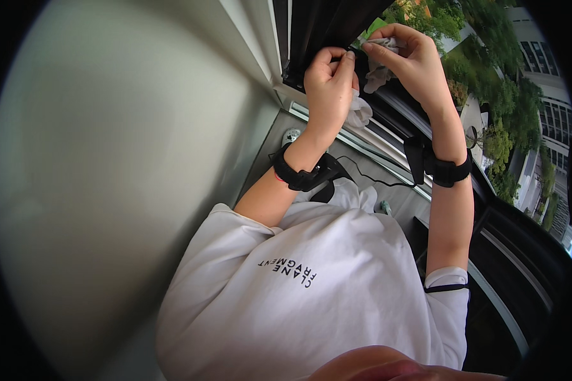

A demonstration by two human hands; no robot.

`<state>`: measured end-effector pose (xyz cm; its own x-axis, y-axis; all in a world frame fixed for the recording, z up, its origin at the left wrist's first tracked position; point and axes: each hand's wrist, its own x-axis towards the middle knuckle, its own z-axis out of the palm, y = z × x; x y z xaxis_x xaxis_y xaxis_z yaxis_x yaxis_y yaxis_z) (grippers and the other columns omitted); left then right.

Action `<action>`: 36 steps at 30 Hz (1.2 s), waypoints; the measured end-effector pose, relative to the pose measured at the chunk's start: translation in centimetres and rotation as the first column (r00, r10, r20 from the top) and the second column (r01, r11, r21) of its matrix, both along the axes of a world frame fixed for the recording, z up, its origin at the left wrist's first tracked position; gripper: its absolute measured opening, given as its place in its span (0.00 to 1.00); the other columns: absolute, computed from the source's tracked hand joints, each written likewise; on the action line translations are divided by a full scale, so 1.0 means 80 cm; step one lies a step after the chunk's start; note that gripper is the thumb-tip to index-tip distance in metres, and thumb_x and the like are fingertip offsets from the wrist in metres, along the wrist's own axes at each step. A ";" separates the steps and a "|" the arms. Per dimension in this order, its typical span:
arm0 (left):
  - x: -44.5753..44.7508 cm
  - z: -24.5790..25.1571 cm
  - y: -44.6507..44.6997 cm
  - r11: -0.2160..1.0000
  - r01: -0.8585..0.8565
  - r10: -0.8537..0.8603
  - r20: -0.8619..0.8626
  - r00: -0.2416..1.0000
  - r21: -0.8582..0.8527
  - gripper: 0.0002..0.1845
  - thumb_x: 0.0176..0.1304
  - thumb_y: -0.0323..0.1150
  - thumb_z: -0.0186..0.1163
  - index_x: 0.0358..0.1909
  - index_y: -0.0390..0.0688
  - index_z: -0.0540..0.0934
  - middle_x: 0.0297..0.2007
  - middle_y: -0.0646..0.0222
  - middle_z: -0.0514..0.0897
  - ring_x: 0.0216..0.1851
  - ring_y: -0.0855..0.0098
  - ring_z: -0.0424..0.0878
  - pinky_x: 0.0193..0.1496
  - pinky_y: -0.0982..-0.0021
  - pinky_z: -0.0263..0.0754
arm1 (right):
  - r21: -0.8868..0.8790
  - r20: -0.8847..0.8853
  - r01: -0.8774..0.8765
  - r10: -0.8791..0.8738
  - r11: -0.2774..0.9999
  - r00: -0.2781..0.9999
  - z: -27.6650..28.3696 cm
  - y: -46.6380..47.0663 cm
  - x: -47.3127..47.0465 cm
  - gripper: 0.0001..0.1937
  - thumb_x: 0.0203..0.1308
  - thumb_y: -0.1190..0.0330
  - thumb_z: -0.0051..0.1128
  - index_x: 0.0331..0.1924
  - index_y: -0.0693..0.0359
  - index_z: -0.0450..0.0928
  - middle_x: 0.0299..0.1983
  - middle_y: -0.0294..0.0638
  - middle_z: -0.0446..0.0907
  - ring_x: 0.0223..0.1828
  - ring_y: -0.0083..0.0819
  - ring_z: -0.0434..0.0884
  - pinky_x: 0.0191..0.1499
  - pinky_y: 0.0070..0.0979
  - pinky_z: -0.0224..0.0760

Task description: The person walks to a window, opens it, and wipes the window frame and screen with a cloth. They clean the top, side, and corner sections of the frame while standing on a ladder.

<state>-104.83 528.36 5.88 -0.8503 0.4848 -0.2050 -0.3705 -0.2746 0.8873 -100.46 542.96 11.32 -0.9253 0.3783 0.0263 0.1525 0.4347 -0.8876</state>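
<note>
My left hand [330,83] is beside the dark window frame [333,28], thumb and fingertips pinched together. A crumpled white tissue or thin cloth [360,112] hangs from below its fingers. Whatever lies between the fingertips is too small to tell. To the right, my right hand [412,59] grips a crumpled, greyish tissue or cloth [381,69] between thumb and fingers. Its lower end dangles over the window's dark rail. A bright green patch [374,27] shows behind the right fingertips; I cannot tell what it is.
A pale wall [100,143] rises close on my left. Window tracks [386,135] run diagonally under my hands, with trees [500,85] and buildings outside. Black straps [445,166] with devices circle both wrists, and a thin black cable [372,178] hangs between them above the grey floor [362,159].
</note>
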 end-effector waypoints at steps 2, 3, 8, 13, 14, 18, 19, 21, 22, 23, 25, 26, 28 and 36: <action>0.000 0.000 0.000 1.000 -0.003 0.003 -0.010 1.000 0.009 0.07 0.72 0.31 0.58 0.41 0.37 0.76 0.18 0.75 0.74 0.20 0.85 0.67 0.24 0.81 0.56 | -0.007 0.000 -0.020 0.020 1.000 1.000 0.002 0.003 -0.003 0.08 0.58 0.70 0.69 0.38 0.65 0.84 0.30 0.32 0.84 0.32 0.15 0.79 0.37 0.17 0.74; 0.000 -0.001 0.000 1.000 0.001 -0.001 -0.004 1.000 0.005 0.07 0.72 0.31 0.59 0.41 0.37 0.76 0.18 0.75 0.74 0.20 0.85 0.67 0.24 0.81 0.56 | -0.011 -0.051 -0.064 0.064 0.998 0.997 0.002 0.005 -0.004 0.08 0.58 0.70 0.69 0.39 0.64 0.83 0.31 0.32 0.84 0.33 0.15 0.79 0.38 0.17 0.74; 0.000 -0.004 0.000 1.000 0.012 -0.012 0.019 1.000 0.028 0.07 0.72 0.31 0.59 0.42 0.37 0.76 0.18 0.75 0.74 0.20 0.84 0.67 0.24 0.80 0.57 | -0.077 -0.058 0.002 -0.006 0.997 0.998 -0.003 0.012 0.000 0.07 0.59 0.72 0.69 0.40 0.63 0.83 0.35 0.31 0.84 0.37 0.15 0.81 0.42 0.15 0.74; -0.002 -0.005 0.001 1.000 -0.017 0.017 -0.014 1.000 0.025 0.08 0.72 0.31 0.58 0.39 0.35 0.75 0.15 0.73 0.75 0.16 0.84 0.68 0.20 0.77 0.59 | -0.014 -0.304 0.117 -0.116 0.993 0.946 0.001 0.009 0.018 0.08 0.57 0.76 0.70 0.40 0.63 0.83 0.36 0.31 0.85 0.38 0.16 0.82 0.43 0.15 0.75; -0.001 -0.005 0.000 1.000 -0.019 0.019 -0.021 1.000 0.009 0.08 0.72 0.31 0.58 0.39 0.35 0.75 0.15 0.73 0.75 0.16 0.84 0.68 0.20 0.77 0.59 | 0.024 -0.339 0.135 -0.119 0.991 0.933 0.002 0.006 0.021 0.09 0.55 0.78 0.71 0.40 0.65 0.83 0.36 0.32 0.85 0.38 0.16 0.82 0.43 0.17 0.76; -0.001 -0.003 -0.002 1.000 0.007 -0.007 -0.022 1.000 0.001 0.08 0.73 0.32 0.58 0.42 0.36 0.76 0.18 0.75 0.74 0.19 0.86 0.64 0.22 0.80 0.53 | 0.342 -0.368 0.251 -0.116 0.906 0.923 0.002 -0.011 0.022 0.10 0.52 0.76 0.71 0.38 0.64 0.81 0.34 0.36 0.85 0.35 0.23 0.83 0.42 0.19 0.75; -0.001 -0.003 -0.002 1.000 0.008 -0.008 -0.028 1.000 0.001 0.09 0.73 0.33 0.58 0.42 0.36 0.76 0.18 0.75 0.74 0.18 0.86 0.64 0.22 0.80 0.53 | 0.409 -0.343 0.230 -0.084 0.883 0.935 0.001 -0.015 0.021 0.10 0.51 0.75 0.70 0.38 0.64 0.81 0.34 0.37 0.85 0.35 0.25 0.83 0.41 0.20 0.75; -0.001 -0.003 -0.002 1.000 0.005 -0.005 -0.029 1.000 0.007 0.09 0.72 0.32 0.58 0.41 0.36 0.75 0.17 0.74 0.75 0.18 0.86 0.65 0.21 0.79 0.54 | 0.535 -0.302 0.207 -0.043 0.819 0.952 -0.001 -0.023 0.019 0.10 0.50 0.74 0.69 0.36 0.62 0.80 0.33 0.39 0.84 0.33 0.30 0.83 0.40 0.21 0.75; -0.001 -0.003 -0.002 1.000 0.001 -0.001 -0.022 1.000 0.014 0.09 0.72 0.32 0.58 0.40 0.36 0.75 0.16 0.74 0.75 0.17 0.86 0.65 0.20 0.79 0.56 | 0.523 -0.305 0.181 -0.016 0.833 0.952 -0.003 -0.026 0.016 0.08 0.50 0.73 0.67 0.35 0.62 0.79 0.31 0.41 0.84 0.29 0.35 0.82 0.36 0.24 0.75; -0.002 -0.004 -0.002 1.000 -0.003 0.003 -0.015 1.000 0.022 0.09 0.72 0.32 0.58 0.40 0.35 0.75 0.15 0.73 0.75 0.16 0.86 0.66 0.20 0.78 0.57 | 0.472 -0.223 0.129 -0.023 0.872 0.975 -0.002 -0.027 0.018 0.09 0.50 0.73 0.67 0.35 0.63 0.79 0.31 0.41 0.84 0.28 0.35 0.82 0.35 0.25 0.75; -0.002 -0.005 -0.001 0.999 0.000 0.001 -0.010 1.000 0.033 0.09 0.72 0.32 0.58 0.40 0.35 0.75 0.15 0.73 0.76 0.16 0.86 0.66 0.20 0.78 0.57 | 0.349 -0.052 0.032 -0.015 0.936 0.999 0.001 -0.027 0.020 0.09 0.50 0.73 0.68 0.35 0.63 0.79 0.29 0.41 0.84 0.27 0.34 0.83 0.33 0.26 0.75; -0.002 -0.006 -0.001 0.999 -0.002 0.002 -0.015 1.000 0.035 0.09 0.72 0.32 0.58 0.40 0.35 0.75 0.15 0.73 0.76 0.16 0.86 0.66 0.20 0.78 0.57 | 0.351 -0.093 0.022 0.011 0.936 0.996 0.003 -0.026 0.020 0.10 0.50 0.74 0.68 0.35 0.64 0.80 0.28 0.41 0.83 0.25 0.33 0.83 0.32 0.26 0.76; -0.001 -0.007 0.000 0.999 -0.004 0.005 -0.019 1.000 0.045 0.09 0.72 0.32 0.58 0.40 0.35 0.75 0.15 0.73 0.76 0.16 0.86 0.66 0.20 0.78 0.57 | 0.264 -0.009 0.001 0.001 0.964 1.000 0.008 -0.022 0.023 0.09 0.54 0.76 0.66 0.39 0.66 0.80 0.31 0.37 0.83 0.30 0.25 0.81 0.38 0.23 0.76; 0.001 -0.003 -0.003 1.000 0.006 -0.006 -0.035 0.999 0.002 0.08 0.73 0.31 0.56 0.42 0.36 0.76 0.19 0.75 0.75 0.20 0.85 0.66 0.24 0.81 0.56 | 0.447 -0.185 -0.046 0.143 0.893 0.972 0.013 -0.025 0.006 0.06 0.52 0.79 0.67 0.35 0.66 0.84 0.33 0.37 0.83 0.34 0.23 0.83 0.40 0.21 0.76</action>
<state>-104.77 528.16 5.67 -0.8539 0.4904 -0.1743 -0.3410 -0.2742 0.8992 -99.99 540.93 12.36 -0.9111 0.1946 0.3633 -0.0752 0.7882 -0.6108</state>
